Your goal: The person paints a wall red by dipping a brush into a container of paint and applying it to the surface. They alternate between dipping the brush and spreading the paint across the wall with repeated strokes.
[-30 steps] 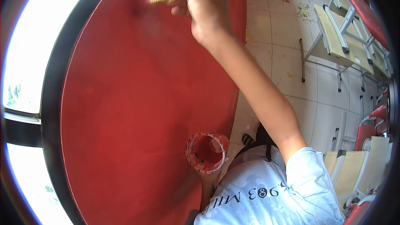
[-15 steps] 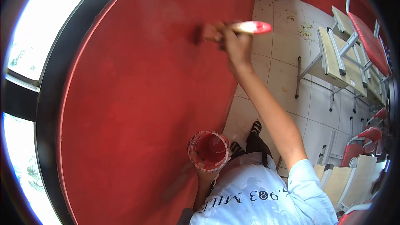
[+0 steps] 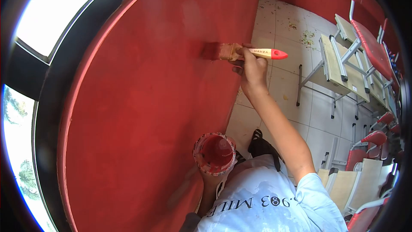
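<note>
My right hand is closed round a paintbrush with a pale handle and a red tip. Red paint coats the bristles, which touch the red wall. Low in the view, my left hand holds a paint-smeared tub from beneath, close to the wall; most of its fingers are hidden by the tub. Some red paint lies inside the tub.
A dark window frame borders the wall on the left. Desks and red chairs stand on the right. Debris lies on the tiled floor.
My right hand and the brush have moved down and slightly right in the view, with the bristles now clearer on the wall. The tub has hardly moved.
</note>
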The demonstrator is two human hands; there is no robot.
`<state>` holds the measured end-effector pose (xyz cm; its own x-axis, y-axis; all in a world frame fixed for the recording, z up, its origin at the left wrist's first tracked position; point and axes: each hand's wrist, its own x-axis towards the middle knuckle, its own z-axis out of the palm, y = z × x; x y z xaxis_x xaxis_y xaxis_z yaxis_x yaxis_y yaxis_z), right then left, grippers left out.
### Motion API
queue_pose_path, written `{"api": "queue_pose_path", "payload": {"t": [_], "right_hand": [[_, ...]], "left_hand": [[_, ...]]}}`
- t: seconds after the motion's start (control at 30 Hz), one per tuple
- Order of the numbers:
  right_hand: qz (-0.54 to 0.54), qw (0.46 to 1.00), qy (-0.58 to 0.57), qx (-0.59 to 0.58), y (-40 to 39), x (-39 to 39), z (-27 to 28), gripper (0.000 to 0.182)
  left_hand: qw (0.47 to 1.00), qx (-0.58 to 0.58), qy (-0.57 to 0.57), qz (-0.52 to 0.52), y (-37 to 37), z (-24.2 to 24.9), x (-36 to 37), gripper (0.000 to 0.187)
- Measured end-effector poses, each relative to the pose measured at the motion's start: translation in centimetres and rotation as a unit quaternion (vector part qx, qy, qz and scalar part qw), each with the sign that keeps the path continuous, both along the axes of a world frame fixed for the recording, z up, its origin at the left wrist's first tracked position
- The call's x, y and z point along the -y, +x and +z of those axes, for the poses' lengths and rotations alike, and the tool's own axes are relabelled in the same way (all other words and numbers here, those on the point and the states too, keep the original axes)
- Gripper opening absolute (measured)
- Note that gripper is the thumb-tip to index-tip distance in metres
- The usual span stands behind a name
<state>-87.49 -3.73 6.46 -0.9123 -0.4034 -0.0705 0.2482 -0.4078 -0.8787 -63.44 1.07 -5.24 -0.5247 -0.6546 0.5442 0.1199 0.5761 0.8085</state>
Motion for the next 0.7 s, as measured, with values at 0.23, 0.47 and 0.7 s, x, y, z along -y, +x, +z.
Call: {"api": "queue_pose_path", "payload": {"t": [0.23, 0.47, 0.7], "right_hand": [[0.052, 0.958, -0.22, -0.176, 2.4, 1.7, 12.7, 0.016], [0.022, 0.998, -0.065, -0.006, 3.8, 1.9, 1.5, 0.023], [0.012, 0.997, 0.002, -0.074, 2.2, -0.1, 3.9, 0.022]], "left_hand": [[0.992, 0.014, 0.121, -0.041, 0.2, 0.4, -0.5, 0.087], [0.998, 0.026, 0.05, 0.001, 1.5, -1.1, -0.4, 0.08], [0.991, 0.053, 0.091, -0.081, 0.8, 0.3, 0.2, 0.082]]}}
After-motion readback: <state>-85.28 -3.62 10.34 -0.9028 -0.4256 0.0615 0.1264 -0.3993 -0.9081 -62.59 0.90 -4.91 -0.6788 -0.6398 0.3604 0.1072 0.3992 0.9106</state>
